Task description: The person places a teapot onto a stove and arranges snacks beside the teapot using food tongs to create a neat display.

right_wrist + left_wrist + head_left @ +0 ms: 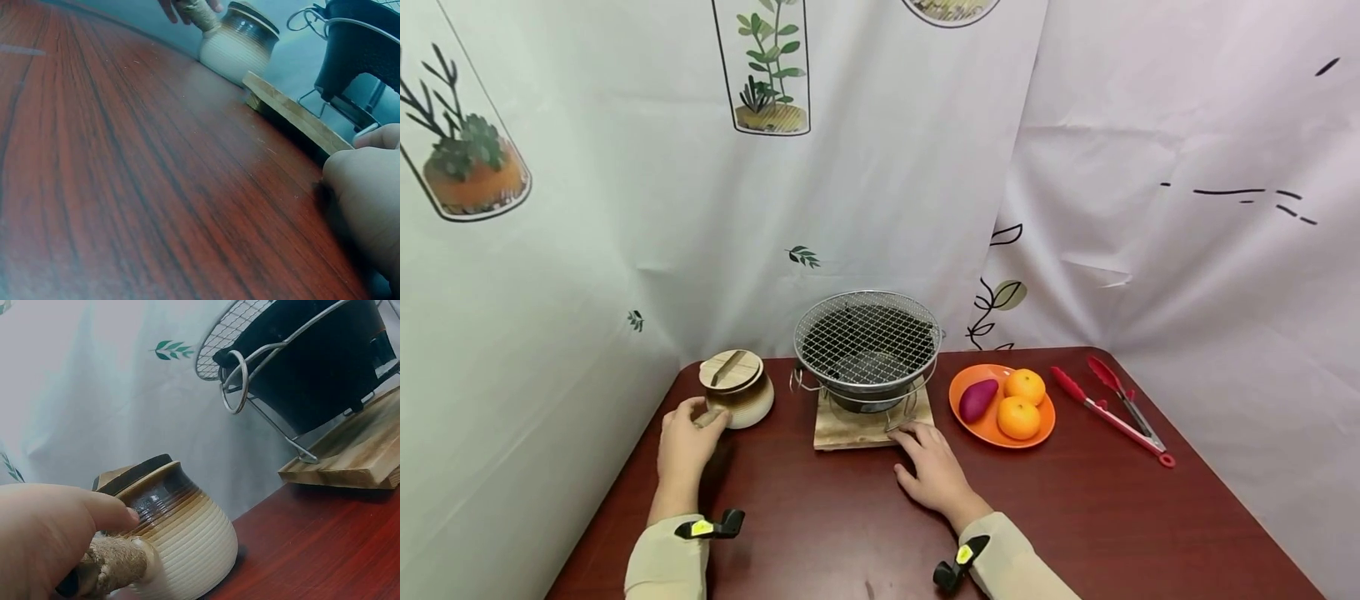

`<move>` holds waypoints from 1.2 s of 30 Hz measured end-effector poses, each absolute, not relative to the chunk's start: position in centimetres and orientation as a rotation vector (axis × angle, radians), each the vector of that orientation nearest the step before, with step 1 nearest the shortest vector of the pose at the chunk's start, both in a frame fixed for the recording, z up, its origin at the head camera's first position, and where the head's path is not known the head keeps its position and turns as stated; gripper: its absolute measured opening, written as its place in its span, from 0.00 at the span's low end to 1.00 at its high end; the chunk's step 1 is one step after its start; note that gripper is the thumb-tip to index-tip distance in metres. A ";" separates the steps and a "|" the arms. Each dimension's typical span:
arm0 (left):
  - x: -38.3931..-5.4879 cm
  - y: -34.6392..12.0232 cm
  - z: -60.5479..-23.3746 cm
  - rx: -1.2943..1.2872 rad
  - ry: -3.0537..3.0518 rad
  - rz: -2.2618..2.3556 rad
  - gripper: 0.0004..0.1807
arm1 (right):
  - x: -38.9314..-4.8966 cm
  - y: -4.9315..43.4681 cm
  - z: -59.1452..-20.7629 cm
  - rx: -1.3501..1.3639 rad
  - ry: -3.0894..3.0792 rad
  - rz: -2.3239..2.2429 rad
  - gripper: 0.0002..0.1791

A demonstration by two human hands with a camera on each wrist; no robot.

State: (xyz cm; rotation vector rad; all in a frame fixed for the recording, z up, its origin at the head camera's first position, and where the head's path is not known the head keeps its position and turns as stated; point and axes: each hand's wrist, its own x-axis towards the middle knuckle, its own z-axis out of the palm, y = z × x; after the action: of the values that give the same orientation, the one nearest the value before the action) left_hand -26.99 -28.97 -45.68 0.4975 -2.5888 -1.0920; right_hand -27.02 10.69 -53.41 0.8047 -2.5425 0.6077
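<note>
On the left of the table stands a small ceramic pot (pixel 749 406), brown above and ribbed cream below, topped by a wooden lid (pixel 731 370). My left hand (pixel 687 442) grips its twine-wrapped side handle (pixel 119 565), with the thumb near the pot's shoulder. A round black tabletop grill (pixel 325 362) under a wire mesh (pixel 868 343) sits in a wire frame on a wooden board (pixel 850 429). At the board's front right corner, beside a wire foot of the frame, rest the fingers of my right hand (pixel 931 468); its thumb lies apart, lower down. Some fingertips are hidden.
Right of the grill, an orange plate (pixel 958 406) carries a purple sweet potato (pixel 978 401) and two oranges (pixel 1019 417). Red-tipped tongs (pixel 1112 417) lie spread farther right. A white patterned curtain (pixel 880 208) hangs behind the dark red table (pixel 820 517).
</note>
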 end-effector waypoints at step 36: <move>-27.2 -29.2 -45.4 0.638 -2.441 -1.022 0.31 | -26.9 10.8 -53.5 0.791 -2.545 0.671 0.26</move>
State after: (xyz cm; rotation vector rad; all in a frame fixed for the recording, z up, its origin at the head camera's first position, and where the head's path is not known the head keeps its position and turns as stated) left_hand -27.23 -29.16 -45.41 0.6376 -2.4415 -1.0219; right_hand -26.92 10.76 -53.47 0.7911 -2.5447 0.6714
